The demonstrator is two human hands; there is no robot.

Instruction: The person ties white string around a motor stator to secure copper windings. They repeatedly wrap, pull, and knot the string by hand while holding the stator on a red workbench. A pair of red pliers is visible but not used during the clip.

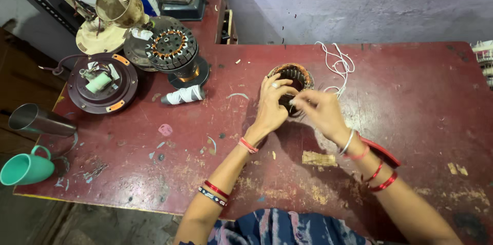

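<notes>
Looking down, head view: a worn red table [411, 101] fills the picture, two bare arms reaching in from 6 o'clock.
Stator: a small round motor stator [290, 78] with copper windings stands just above centre, its open bore facing up.
Left hand: the left hand [270, 106] wraps the stator's side at its 8 o'clock, fingers curled against the rim, holding it steady.
Right hand: the right hand [319, 110] sits at the stator's 4 o'clock, fingertips pinched narrow at the rim; what they pinch is too small to tell.
White wire: a loose white wire [336, 65] curls on the table at the stator's 2 o'clock, running toward the right hand.
Far left, 10 o'clock: a larger fan stator [172, 47], a dark round motor cover [102, 85] and a white tape-wrapped roll [184, 95] lie well apart from the hands.
Table edge, 8 o'clock: a steel tumbler [38, 120] and a teal cup [25, 168].
</notes>
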